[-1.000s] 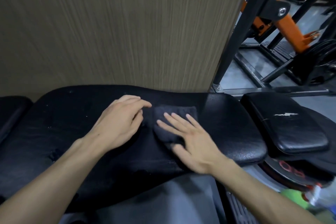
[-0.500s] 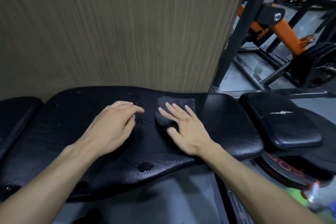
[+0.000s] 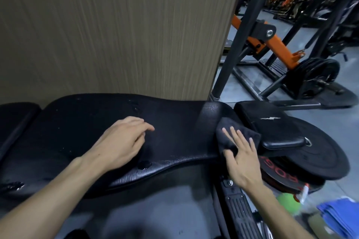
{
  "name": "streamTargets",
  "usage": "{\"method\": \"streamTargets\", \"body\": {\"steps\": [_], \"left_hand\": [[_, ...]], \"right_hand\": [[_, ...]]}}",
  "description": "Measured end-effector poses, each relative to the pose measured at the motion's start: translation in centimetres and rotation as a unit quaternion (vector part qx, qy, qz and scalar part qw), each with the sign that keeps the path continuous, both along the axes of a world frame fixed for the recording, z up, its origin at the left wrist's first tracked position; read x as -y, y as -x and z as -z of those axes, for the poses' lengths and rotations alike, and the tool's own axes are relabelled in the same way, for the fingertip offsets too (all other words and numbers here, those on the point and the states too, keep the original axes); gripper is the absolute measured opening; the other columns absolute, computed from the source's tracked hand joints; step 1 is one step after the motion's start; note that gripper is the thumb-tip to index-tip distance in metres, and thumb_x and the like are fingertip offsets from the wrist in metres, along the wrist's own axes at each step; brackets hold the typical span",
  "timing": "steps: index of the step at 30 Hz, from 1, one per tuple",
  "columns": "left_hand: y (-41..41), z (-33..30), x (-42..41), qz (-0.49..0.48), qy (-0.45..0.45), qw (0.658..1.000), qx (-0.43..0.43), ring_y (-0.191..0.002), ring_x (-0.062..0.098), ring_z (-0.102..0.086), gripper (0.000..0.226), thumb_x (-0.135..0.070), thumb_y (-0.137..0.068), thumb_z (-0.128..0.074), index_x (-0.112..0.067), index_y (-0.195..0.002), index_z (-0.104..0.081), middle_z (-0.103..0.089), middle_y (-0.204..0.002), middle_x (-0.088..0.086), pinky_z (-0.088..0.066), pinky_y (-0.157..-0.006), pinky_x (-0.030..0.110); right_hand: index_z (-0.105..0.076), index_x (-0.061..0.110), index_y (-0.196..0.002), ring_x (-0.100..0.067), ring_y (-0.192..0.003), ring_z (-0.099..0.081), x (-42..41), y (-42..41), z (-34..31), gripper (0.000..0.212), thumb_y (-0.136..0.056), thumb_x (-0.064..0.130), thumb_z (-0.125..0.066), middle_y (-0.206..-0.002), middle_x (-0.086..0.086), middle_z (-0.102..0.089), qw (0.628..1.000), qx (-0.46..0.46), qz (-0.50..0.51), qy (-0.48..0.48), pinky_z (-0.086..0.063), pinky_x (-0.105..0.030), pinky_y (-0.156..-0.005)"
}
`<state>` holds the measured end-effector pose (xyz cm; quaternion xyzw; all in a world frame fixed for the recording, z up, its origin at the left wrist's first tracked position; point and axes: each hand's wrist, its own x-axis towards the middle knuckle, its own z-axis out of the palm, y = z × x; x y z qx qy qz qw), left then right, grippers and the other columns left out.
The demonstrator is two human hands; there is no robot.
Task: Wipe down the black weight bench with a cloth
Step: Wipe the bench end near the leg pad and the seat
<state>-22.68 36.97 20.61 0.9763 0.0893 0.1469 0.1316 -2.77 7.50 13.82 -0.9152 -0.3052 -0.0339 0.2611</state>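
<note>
Two hands apart on bench (image 3: pixel 77 128): right hand (image 3: pixel 240 159) pressed cloth (image 3: pixel 233 134) flat-fingered at bench's right edge; left hand (image 3: pixel 120 141) rested mid-pad, fingers loosely curled, well clear of cloth

The right hand (image 3: pixel 240 158) covers the near part of the dark cloth (image 3: pixel 231 132), the counter (image 3: pixel 77 132) runs off the left edge, and the blue stack (image 3: pixel 338 217) is cropped at the right.
</note>
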Motion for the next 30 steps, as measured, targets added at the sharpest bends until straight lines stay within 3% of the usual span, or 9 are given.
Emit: {"method": "streamTargets", "body": {"steps": [3,6,10,16,19,22,24,27,30], "left_hand": [[0.6,-0.2,1.4,0.001,-0.007,1.0,-0.004,-0.134,0.008,-0.047,0.031,-0.02,-0.1,-0.051,-0.03,-0.126,-0.065,-0.068,-0.123,-0.017,-0.037,-0.112,0.03],[1.7,-0.5,3.0,0.002,-0.012,1.0,-0.006,-0.134,0.005,-0.045,0.032,-0.021,-0.101,-0.049,-0.032,-0.127,-0.064,-0.066,-0.124,-0.019,-0.032,-0.11,0.023],[4.2,-1.0,3.8,-0.001,-0.027,0.999,-0.036,-0.133,0.004,-0.046,0.034,-0.021,-0.1,-0.048,-0.034,-0.127,-0.063,-0.066,-0.123,-0.019,-0.035,-0.109,0.025],[7.0,0.8,2.5,-0.048,-0.01,0.999,-0.02,-0.126,0.007,-0.053,0.035,-0.028,-0.097,-0.042,-0.032,-0.123,-0.065,-0.067,-0.121,-0.016,-0.045,-0.104,0.033],[7.8,2.9,1.5,-0.059,0.029,0.998,0.001,-0.127,0.009,-0.054,0.044,-0.036,-0.094,-0.033,-0.029,-0.123,-0.067,-0.069,-0.12,-0.013,-0.045,-0.106,0.034],[8.4,4.3,-0.2,-0.095,0.067,0.993,0.035,-0.129,0.006,-0.051,0.044,-0.036,-0.095,-0.034,-0.03,-0.124,-0.066,-0.066,-0.122,-0.014,-0.041,-0.107,0.029],[8.4,4.6,-1.3,-0.112,0.075,0.989,0.058,-0.13,0.004,-0.049,0.044,-0.034,-0.095,-0.035,-0.028,-0.124,-0.067,-0.064,-0.123,-0.018,-0.038,-0.107,0.026],[8.2,4.6,-2.5,-0.13,0.076,0.986,0.079,-0.13,0.003,-0.048,0.042,-0.031,-0.096,-0.036,-0.025,-0.123,-0.068,-0.063,-0.123,-0.019,-0.034,-0.109,0.02],[8.1,4.7,-3.2,-0.154,0.085,0.981,0.079,-0.131,0.004,-0.049,0.042,-0.031,-0.096,-0.037,-0.026,-0.123,-0.068,-0.065,-0.124,-0.019,-0.038,-0.109,0.026]], "right_hand": [[-0.036,0.037,-0.152,-0.011,-0.152,-0.016,-0.9,3.6,0.0,0.071,-0.082,0.045,-0.029,-0.163,0.009,-0.024,1.0,0.017,-0.019,0.014,0.0,-0.038,-0.125],[-0.031,0.037,-0.154,-0.009,-0.154,-0.008,-3.2,8.2,-0.2,0.073,-0.082,0.045,-0.028,-0.164,0.012,-0.014,0.994,0.015,-0.11,0.026,0.001,-0.041,-0.125],[-0.028,0.039,-0.155,-0.006,-0.153,-0.004,-4.3,9.5,-0.6,0.072,-0.083,0.048,-0.023,-0.165,0.012,-0.015,0.987,0.007,-0.16,0.034,0.003,-0.037,-0.125],[-0.032,0.032,-0.155,-0.01,-0.152,-0.015,-5.3,1.8,-2.6,0.075,-0.085,0.056,-0.018,-0.164,0.005,-0.027,0.994,-0.054,-0.091,0.04,0.001,-0.029,-0.124],[-0.029,0.018,-0.157,-0.027,-0.152,-0.018,-6.6,-4.8,-4.2,0.062,-0.101,0.045,-0.029,-0.164,-0.009,-0.026,0.991,-0.117,-0.002,0.072,-0.007,-0.034,-0.123],[-0.039,0.013,-0.149,-0.033,-0.147,-0.028,-8.1,-10.4,-4.6,0.078,-0.089,0.057,-0.019,-0.159,-0.016,-0.034,0.985,-0.132,0.045,0.098,-0.013,-0.046,-0.123],[-0.037,0.018,-0.152,-0.03,-0.149,-0.024,-10.2,-11.6,-4.3,0.078,-0.087,0.056,-0.017,-0.161,-0.013,-0.031,0.984,-0.114,0.047,0.132,-0.008,-0.048,-0.124],[-0.028,0.032,-0.157,-0.021,-0.153,-0.012,-15.2,-10.7,-3.8,0.06,-0.099,0.044,-0.019,-0.166,-0.003,-0.02,0.982,-0.065,-0.018,0.176,0.0,-0.047,-0.123],[-0.026,0.036,-0.157,-0.016,-0.154,-0.01,-21.0,-6.8,-3.1,0.055,-0.102,0.041,-0.022,-0.167,0.003,-0.017,0.975,-0.02,-0.148,0.167,0.001,-0.043,-0.124]]}}
